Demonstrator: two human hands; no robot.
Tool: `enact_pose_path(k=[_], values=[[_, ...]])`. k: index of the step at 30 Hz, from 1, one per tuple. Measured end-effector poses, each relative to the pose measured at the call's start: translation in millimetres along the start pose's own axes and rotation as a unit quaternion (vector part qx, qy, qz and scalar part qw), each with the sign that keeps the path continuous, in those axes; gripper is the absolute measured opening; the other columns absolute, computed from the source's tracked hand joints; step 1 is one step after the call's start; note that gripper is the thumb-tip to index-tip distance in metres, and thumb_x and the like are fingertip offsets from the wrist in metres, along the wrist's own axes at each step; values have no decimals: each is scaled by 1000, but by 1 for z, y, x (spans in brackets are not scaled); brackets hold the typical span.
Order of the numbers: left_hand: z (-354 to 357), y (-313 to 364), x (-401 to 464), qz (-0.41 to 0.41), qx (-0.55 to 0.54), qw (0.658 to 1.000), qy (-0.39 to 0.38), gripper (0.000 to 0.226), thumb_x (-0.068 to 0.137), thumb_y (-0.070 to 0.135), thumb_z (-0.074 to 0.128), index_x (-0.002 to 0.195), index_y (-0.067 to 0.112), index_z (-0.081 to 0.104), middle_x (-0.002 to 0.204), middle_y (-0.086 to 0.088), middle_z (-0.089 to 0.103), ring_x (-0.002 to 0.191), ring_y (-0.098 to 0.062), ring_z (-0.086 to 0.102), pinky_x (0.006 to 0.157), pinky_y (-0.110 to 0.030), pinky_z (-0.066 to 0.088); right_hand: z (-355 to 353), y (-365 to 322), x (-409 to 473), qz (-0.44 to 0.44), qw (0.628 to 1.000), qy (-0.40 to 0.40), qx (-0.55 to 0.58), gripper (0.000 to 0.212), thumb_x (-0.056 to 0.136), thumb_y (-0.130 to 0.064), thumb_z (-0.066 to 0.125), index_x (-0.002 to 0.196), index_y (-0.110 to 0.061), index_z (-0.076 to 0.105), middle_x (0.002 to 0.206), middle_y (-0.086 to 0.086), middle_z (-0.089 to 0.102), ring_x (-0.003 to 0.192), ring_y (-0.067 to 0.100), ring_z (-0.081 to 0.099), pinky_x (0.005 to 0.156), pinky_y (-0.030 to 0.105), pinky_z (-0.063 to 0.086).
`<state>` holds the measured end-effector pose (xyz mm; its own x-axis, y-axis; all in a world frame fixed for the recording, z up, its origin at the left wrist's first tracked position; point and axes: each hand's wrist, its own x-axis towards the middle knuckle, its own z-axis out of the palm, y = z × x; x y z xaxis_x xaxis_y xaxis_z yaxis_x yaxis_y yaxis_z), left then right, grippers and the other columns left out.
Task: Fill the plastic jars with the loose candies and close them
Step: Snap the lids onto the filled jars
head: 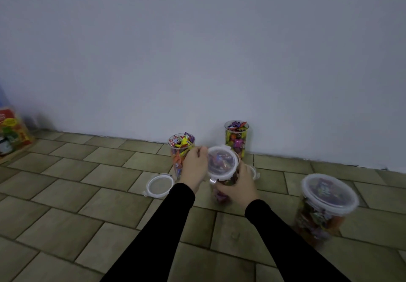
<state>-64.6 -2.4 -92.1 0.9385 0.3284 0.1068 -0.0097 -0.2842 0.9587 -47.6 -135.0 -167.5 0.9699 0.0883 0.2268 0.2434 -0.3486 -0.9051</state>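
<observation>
A clear plastic jar (222, 193) full of wrapped candies stands on the tiled floor in front of me, with a clear lid (222, 160) on top of it. My right hand (238, 186) grips the jar's side just under the lid. My left hand (194, 165) touches the lid's left rim with its fingers. Two open jars of candies stand behind: one (180, 149) just left of my left hand, one (236, 137) by the wall. A loose lid (158, 185) lies on the floor at left. Another lid (252, 170) is partly hidden behind my right hand.
A lidded jar (325, 207) full of candies stands at the right, blurred. A grey wall (197, 50) runs behind the jars. A colourful box (11, 132) sits at the far left edge. Brown floor tiles (66, 215) spread toward me.
</observation>
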Motion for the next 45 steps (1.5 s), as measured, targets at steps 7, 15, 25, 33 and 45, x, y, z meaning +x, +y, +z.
enact_pose_path(k=[7, 15, 25, 33, 45], values=[[20, 14, 3, 47, 109, 993, -6, 34, 85, 42, 68, 98, 15, 53, 101, -8, 58, 91, -25, 60, 81, -38, 52, -3, 2, -8, 14, 999, -21, 22, 92, 44, -58, 80, 123, -27, 45, 119, 1, 53, 111, 14, 55, 98, 33, 48], [25, 19, 19, -11, 129, 990, -50, 29, 88, 36, 65, 96, 10, 59, 98, -10, 68, 90, -25, 64, 77, -32, 49, -6, -1, -6, 31, 999, -19, -2, 91, 40, -54, 78, 119, -24, 43, 117, 1, 53, 109, 15, 55, 97, 35, 48], [24, 18, 20, 44, 284, 958, -19, 35, 95, 40, 53, 111, 13, 68, 110, -4, 70, 104, -22, 62, 88, -28, 44, -10, -5, -6, 50, 997, -42, -31, 90, 42, -54, 79, 118, -24, 40, 119, 3, 51, 112, 18, 52, 99, 37, 47], [34, 15, 15, 127, 304, 944, 20, 25, 95, 34, 48, 106, 29, 70, 117, 5, 65, 108, -21, 58, 94, -43, 46, -15, -10, -5, 37, 996, -54, -64, 86, 60, -35, 87, 127, -16, 37, 121, 2, 46, 114, 16, 48, 99, 31, 44], [27, 39, 21, 212, 433, 858, -176, 28, 98, 18, 35, 100, 22, 62, 94, 6, 56, 106, -20, 46, 90, -39, 30, -24, -16, -7, 41, 991, -98, -81, 92, 63, -37, 86, 136, -17, 33, 127, 3, 41, 120, 17, 44, 105, 33, 40]])
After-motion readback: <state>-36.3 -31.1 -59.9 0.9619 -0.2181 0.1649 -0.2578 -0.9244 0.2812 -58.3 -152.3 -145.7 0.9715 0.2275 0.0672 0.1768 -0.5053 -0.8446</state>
